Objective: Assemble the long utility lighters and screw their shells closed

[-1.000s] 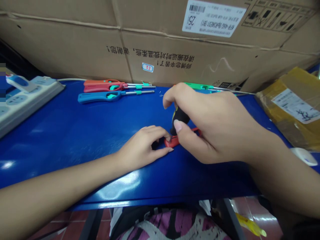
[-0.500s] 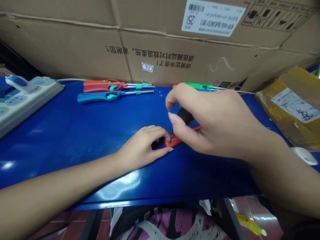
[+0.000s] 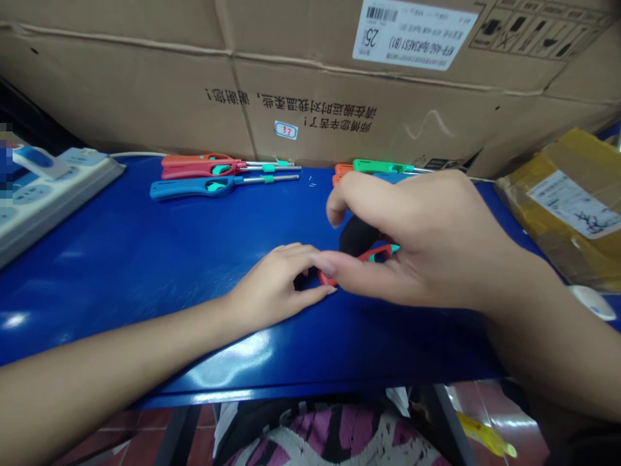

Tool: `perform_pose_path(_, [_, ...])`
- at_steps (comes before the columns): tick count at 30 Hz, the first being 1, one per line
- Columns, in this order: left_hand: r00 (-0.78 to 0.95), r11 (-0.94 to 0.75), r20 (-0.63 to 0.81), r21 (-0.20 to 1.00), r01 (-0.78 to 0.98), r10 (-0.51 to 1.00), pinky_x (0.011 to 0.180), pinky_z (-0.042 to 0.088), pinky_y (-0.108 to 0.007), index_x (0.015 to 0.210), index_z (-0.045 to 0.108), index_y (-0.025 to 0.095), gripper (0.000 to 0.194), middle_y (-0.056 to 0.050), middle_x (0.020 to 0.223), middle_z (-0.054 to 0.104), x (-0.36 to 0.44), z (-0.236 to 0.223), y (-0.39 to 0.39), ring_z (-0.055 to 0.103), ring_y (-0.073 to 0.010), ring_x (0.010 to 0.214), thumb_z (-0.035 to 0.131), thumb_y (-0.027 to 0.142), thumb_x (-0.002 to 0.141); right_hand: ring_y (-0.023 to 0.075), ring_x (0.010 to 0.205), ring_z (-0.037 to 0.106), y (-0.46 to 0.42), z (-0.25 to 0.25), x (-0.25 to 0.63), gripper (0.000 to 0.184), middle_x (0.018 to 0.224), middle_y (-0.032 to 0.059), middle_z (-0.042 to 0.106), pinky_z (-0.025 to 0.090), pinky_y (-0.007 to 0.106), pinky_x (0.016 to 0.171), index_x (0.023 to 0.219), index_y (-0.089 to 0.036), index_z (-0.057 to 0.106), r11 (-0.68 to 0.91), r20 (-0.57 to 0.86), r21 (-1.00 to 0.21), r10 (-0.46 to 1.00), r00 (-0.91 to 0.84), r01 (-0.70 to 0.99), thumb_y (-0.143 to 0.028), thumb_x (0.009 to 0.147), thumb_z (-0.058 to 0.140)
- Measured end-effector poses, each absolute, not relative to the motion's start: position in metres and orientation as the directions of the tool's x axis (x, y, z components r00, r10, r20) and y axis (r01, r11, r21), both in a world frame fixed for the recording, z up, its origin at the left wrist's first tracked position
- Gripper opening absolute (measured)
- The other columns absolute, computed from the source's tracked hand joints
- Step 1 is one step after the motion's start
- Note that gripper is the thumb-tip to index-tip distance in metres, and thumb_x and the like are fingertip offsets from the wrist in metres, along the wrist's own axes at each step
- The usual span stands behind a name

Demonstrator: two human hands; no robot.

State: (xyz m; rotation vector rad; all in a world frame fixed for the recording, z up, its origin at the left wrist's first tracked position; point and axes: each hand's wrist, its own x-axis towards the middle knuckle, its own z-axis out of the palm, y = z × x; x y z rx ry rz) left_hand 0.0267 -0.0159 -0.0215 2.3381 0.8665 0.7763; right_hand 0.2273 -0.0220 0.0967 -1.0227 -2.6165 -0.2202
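Observation:
A red lighter [image 3: 367, 255] with turquoise parts lies on the blue table below my hands. Thumb and fingers of my left hand [image 3: 284, 278] pinch its near-left end and keep it against the table. Over the lighter, my right hand [image 3: 412, 236] is curled round a black-handled screwdriver [image 3: 358, 237]; the thumb is stretched out toward the left fingertips, off the handle. Hand and thumb hide the screwdriver's tip and much of the lighter's middle.
Behind lie red lighters [image 3: 194, 169], a blue lighter [image 3: 191, 188] and a green lighter [image 3: 376, 166]. Small screws [image 3: 312, 182] lie between the groups. A cardboard box [image 3: 169, 90] stands behind, a power strip [image 3: 63, 184] at left, a taped parcel [image 3: 567, 200] and white mouse [image 3: 590, 303] at right.
My right hand has shifted slightly right, and its thumb has come off the screwdriver handle and stretched left. The handle has tilted over. My left hand and the lighter have stayed put.

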Motion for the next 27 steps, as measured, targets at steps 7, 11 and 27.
perform_pose_path(7, [0.641, -0.687, 0.364, 0.627, 0.368, 0.676, 0.076, 0.051, -0.032, 0.094, 0.063, 0.020, 0.013, -0.002, 0.092, 0.072, 0.0264, -0.0234, -0.0156, 0.068, -0.0196, 0.086, 0.069, 0.031, 0.092, 0.0142, 0.057, 0.054, -0.0217, 0.0974, 0.2279, 0.030, 0.077, -0.0006, 0.065, 0.034, 0.030, 0.057, 0.116, -0.016, 0.057, 0.767, 0.337, -0.034, 0.612, -0.715, 0.640, -0.026, 0.093, 0.041])
perform_pose_path(11, [0.626, -0.670, 0.353, 0.635, 0.386, 0.695, 0.079, 0.051, -0.033, 0.095, 0.063, 0.020, 0.013, -0.001, 0.091, 0.072, 0.0267, -0.0232, -0.0161, 0.067, -0.0188, 0.084, 0.071, 0.029, 0.090, 0.0143, 0.053, 0.049, -0.0215, 0.0976, 0.2284, 0.024, 0.061, -0.0027, 0.054, 0.030, 0.029, 0.055, 0.095, -0.020, 0.060, 0.703, 0.362, 0.035, 0.653, -0.665, 0.710, -0.037, 0.097, 0.043])
perform_pose_path(27, [0.640, -0.680, 0.362, 0.638, 0.360, 0.678, 0.077, 0.050, -0.032, 0.094, 0.063, 0.019, 0.014, 0.000, 0.091, 0.072, 0.0269, -0.0228, -0.0156, 0.067, -0.0180, 0.084, 0.072, 0.028, 0.090, 0.0158, 0.053, 0.052, -0.0224, 0.0995, 0.2292, 0.026, 0.062, -0.0026, 0.058, 0.029, 0.029, 0.053, 0.102, -0.019, 0.061, 0.705, 0.350, -0.005, 0.666, -0.659, 0.710, -0.037, 0.094, 0.045])
